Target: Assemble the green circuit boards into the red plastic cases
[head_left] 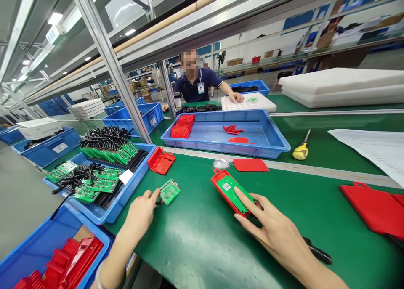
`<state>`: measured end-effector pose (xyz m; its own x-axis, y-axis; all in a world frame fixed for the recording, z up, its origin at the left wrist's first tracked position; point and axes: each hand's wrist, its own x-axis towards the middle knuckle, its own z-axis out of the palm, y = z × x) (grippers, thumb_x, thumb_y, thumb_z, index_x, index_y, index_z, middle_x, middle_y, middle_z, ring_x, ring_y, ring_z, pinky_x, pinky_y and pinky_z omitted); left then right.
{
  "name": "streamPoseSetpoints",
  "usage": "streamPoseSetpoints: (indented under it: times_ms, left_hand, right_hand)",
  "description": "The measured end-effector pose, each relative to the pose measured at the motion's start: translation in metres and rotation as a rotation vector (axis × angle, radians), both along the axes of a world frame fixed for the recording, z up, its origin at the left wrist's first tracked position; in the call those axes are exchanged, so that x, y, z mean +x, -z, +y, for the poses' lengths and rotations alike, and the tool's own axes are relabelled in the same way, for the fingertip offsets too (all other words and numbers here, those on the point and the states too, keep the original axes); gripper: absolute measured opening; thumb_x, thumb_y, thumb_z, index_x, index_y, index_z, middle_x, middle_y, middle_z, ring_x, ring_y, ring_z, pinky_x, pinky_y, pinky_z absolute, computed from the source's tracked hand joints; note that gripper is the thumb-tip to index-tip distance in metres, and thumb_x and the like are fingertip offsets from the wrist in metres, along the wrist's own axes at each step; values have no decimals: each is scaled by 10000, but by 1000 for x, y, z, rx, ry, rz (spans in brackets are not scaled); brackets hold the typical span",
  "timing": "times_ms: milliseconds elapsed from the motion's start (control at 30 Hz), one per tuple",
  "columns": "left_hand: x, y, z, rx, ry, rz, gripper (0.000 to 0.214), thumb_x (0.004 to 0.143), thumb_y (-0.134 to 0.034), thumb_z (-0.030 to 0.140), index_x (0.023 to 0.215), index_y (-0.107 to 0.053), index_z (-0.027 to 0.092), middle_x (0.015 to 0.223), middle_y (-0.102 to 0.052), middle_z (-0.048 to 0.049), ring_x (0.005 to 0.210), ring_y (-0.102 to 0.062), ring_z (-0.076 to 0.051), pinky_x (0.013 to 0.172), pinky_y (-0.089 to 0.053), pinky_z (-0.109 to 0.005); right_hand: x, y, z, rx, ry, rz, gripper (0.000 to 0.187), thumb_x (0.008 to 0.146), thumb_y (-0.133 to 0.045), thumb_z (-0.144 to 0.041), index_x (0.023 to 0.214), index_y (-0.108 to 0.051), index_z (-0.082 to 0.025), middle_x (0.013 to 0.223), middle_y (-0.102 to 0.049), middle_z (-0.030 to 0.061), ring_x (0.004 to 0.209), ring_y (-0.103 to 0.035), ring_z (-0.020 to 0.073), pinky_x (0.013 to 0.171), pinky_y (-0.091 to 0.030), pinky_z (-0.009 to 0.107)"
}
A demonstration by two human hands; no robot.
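Note:
My left hand (141,213) is closed at the near left edge of a small green circuit board (171,191), with a bit of dark wire by the fingertips. Under my right hand (271,226) is a red plastic case half (217,178), with a second green circuit board (233,189) lying inside it. My right index finger presses on that board's face, while the thumb and other fingers grip the case's sides. The right fingers partly hide the case's near end. Beyond the left hand, an open red case (161,160) lies on the green tabletop (189,238).
At left, a blue bin (109,217) holds boards with black cables; below it, another bin (19,247) holds red parts. Ahead is a blue tray (205,141) with red pieces. A screwdriver (301,148) and red panels (375,205) lie right. A co-worker (202,85) sits opposite.

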<state>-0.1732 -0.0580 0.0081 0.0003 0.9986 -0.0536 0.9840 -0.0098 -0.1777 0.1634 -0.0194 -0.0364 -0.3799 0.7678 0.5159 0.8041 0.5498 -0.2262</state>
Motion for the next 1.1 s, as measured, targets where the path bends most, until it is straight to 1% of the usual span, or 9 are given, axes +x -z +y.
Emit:
streamPoseSetpoints:
  times_ms: [100,200,367,433,600,700,833,933,1100]
  left_hand:
    - [-11,-5,2,125,-81,-105,515,815,-383,50,1324,-419,118,1083,-580,-176,897,-614,-271,810,-450,-403]
    - [13,-8,18,217,44,-596,501,832,-509,211,1326,-431,184,1235,-534,-163,1111,-526,-298,946,-383,-440]
    - [117,-3,50,-382,85,-1948,501,736,-679,354,1186,-559,169,1107,-635,-138,979,-610,-239,911,-429,-409]
    - [152,2,59,-388,-48,-2216,393,708,-707,367,1010,-639,125,983,-672,-125,868,-634,-215,835,-465,-362]
    - [179,12,72,-293,-69,-2233,360,627,-774,327,894,-660,114,825,-682,-74,709,-623,-174,689,-487,-298]
    - [171,15,72,-315,-30,-2192,354,632,-773,319,894,-658,110,800,-675,-61,680,-608,-154,669,-483,-280]
    - [162,14,68,-354,56,-2164,316,629,-779,300,851,-650,115,778,-673,-46,679,-597,-143,693,-470,-274]
    - [162,14,66,-343,78,-2157,305,636,-773,288,854,-638,123,779,-665,-39,677,-586,-134,694,-459,-266]
    - [168,17,63,-200,85,-2124,324,647,-758,315,888,-637,135,777,-655,-25,678,-575,-139,690,-448,-265]
  right_hand:
    - [-3,1,-2,2,-21,-20,510,931,-347,-486,1371,-415,-239,1072,-547,139,785,-622,223,549,-542,302]
    - [-7,0,-5,6,-43,-10,498,928,-372,-469,1369,-418,-243,1094,-546,141,841,-615,233,593,-550,311]
    - [-12,-4,-10,70,-36,-29,492,931,-380,-435,1360,-433,-200,1115,-528,172,856,-606,247,616,-554,331]
    - [-12,-3,-11,98,-3,-47,478,931,-387,-415,1346,-453,-187,1126,-513,190,905,-593,270,619,-553,340]
    - [-5,-8,-7,-108,33,143,523,897,-425,-497,1351,-438,-237,1116,-520,156,865,-597,260,627,-547,365]
    - [0,-19,-2,-548,-39,543,560,905,-382,-522,1366,-383,-204,928,-596,82,742,-602,198,630,-544,328]
    - [-2,-31,-2,-1095,-280,900,468,885,-435,-529,1115,-573,-146,795,-628,49,751,-604,182,691,-522,312]
    - [-9,-30,-5,-1169,-323,1004,439,848,-486,-553,871,-606,-131,701,-626,31,604,-562,138,630,-486,281]
    - [-17,-17,-6,-1037,-185,996,430,810,-496,-592,732,-548,-172,608,-624,14,529,-560,158,531,-449,278]
